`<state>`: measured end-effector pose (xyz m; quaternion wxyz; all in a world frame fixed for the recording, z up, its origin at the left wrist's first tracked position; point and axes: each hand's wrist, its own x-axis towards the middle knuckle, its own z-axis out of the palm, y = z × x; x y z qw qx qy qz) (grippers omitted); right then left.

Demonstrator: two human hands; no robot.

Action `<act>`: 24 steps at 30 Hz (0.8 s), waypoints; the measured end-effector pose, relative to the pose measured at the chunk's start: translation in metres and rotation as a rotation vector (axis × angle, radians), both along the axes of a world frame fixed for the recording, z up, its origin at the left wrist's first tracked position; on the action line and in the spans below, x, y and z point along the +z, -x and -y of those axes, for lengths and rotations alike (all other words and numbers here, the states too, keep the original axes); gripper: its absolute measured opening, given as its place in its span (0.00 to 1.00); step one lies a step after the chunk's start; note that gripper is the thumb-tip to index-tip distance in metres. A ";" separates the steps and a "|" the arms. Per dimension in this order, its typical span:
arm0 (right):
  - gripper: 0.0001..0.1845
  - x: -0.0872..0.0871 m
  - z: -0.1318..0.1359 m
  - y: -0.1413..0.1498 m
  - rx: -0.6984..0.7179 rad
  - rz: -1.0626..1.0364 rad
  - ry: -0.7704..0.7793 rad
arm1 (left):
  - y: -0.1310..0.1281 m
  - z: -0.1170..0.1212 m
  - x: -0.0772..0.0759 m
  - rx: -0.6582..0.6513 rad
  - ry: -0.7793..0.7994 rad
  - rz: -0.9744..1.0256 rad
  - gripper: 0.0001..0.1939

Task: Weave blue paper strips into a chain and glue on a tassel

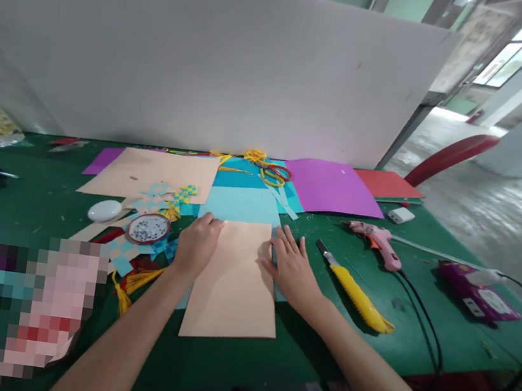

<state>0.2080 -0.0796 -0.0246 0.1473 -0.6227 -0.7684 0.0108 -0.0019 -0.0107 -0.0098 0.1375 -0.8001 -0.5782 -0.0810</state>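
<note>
A peach sheet of paper (235, 282) lies in front of me on top of a light blue sheet (240, 204). My left hand (197, 245) is at the peach sheet's upper left corner, its fingers bent and closed on the edge. Along the right edge rests my right hand (293, 264), fingers stretched out and thumb over the paper. To the right of that hand lies a yellow utility knife (356, 294). Beside my left hand are a round container of small beads (148, 229), woven checkered paper pieces (123, 254) and yellow tassels (141, 279).
A pink glue gun (380, 240) with a black cord lies on the green table (311, 362). Purple power strips (479, 295) sit at both sides. Behind are scissors (276, 173), a purple sheet (332, 189), another peach sheet (167, 173) and a white partition (211, 61).
</note>
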 end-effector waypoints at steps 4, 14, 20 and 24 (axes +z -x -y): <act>0.20 0.002 0.000 0.001 0.002 -0.003 -0.001 | 0.001 -0.002 -0.002 0.005 0.006 -0.013 0.18; 0.21 0.005 0.002 0.001 0.008 0.001 0.019 | -0.001 0.000 0.003 0.010 0.021 -0.023 0.18; 0.22 0.002 0.001 0.001 0.006 0.006 0.007 | 0.000 0.000 0.001 0.004 0.010 -0.017 0.18; 0.21 0.003 0.001 0.001 0.009 0.005 0.010 | -0.001 0.001 0.003 0.008 0.019 -0.021 0.18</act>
